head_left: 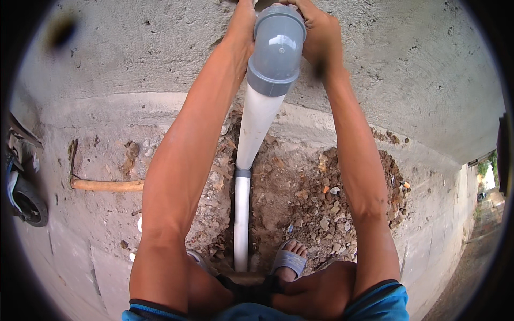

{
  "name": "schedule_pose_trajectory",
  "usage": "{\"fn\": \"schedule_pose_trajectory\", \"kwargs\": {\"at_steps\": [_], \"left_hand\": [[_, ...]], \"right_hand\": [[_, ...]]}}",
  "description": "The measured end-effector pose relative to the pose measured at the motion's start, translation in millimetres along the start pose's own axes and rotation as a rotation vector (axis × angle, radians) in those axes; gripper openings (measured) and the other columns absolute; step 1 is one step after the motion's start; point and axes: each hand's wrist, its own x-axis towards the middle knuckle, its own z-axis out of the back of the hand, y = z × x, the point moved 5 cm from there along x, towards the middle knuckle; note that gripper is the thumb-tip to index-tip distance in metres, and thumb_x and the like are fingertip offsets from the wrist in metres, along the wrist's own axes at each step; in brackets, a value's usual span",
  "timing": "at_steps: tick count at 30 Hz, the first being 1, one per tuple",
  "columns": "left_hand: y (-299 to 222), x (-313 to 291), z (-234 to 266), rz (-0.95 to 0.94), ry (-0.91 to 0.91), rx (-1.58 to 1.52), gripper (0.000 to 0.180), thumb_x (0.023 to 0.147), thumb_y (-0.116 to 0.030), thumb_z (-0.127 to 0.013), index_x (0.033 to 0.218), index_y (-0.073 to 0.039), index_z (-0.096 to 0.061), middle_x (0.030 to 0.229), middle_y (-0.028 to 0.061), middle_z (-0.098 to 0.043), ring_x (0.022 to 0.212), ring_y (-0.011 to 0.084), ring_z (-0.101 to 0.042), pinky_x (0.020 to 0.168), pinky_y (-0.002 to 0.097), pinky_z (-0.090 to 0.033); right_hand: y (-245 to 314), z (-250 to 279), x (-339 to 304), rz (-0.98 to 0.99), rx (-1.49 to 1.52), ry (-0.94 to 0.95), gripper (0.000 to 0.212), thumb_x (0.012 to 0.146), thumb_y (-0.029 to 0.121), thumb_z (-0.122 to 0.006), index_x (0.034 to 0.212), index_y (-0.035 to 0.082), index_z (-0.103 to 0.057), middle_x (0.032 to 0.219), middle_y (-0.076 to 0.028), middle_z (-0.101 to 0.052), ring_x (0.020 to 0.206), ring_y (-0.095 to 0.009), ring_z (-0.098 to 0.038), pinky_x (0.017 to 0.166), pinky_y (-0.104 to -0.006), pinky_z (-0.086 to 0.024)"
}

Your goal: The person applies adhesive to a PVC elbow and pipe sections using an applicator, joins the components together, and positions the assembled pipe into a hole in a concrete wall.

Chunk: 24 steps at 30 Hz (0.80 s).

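Observation:
A grey plastic pipe elbow (277,51) caps the top of a white pipe (258,120) that stands against the wall. My left hand (247,22) presses along the elbow's left side, its fingers largely hidden or cut off by the upper edge. On the other side my right hand (323,33) grips the elbow, with fingers curling over behind its top. Lower down, a grey coupling joins the upright pipe to a white pipe length (242,222) lying in a narrow trench.
Rubble (334,214) is heaped right of the trench. A wooden-handled pick or hoe (107,185) lies to the left. My sandalled foot (289,260) stands beside the lower pipe. A rough cement wall (407,64) rises behind; a wheel (30,203) shows at far left.

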Motion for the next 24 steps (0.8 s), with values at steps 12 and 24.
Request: {"fn": "schedule_pose_trajectory", "kwargs": {"at_steps": [12, 24], "left_hand": [[5, 3, 4, -0.033, -0.063, 0.095, 0.049, 0.102, -0.055, -0.045, 0.084, -0.014, -0.065, 0.070, 0.0008, -0.065, 0.055, 0.0150, -0.063, 0.051, 0.0304, -0.054], [1, -1, 3, -0.019, -0.045, -0.016, 0.052, 0.103, -0.056, -0.045, 0.091, -0.009, -0.065, 0.070, 0.0040, -0.065, 0.058, 0.0173, -0.064, 0.051, 0.0310, -0.056]], "right_hand": [[-4, -15, 22, 0.052, -0.536, 0.218, 0.035, 0.100, 0.037, -0.056, 0.096, 0.004, -0.066, 0.075, -0.026, -0.070, 0.072, -0.043, -0.072, 0.061, -0.0535, -0.056], [-6, -14, 26, 0.061, -0.391, 0.193, 0.029, 0.097, 0.030, -0.056, 0.090, 0.004, -0.065, 0.074, -0.026, -0.070, 0.069, -0.045, -0.071, 0.062, -0.0540, -0.057]]}}
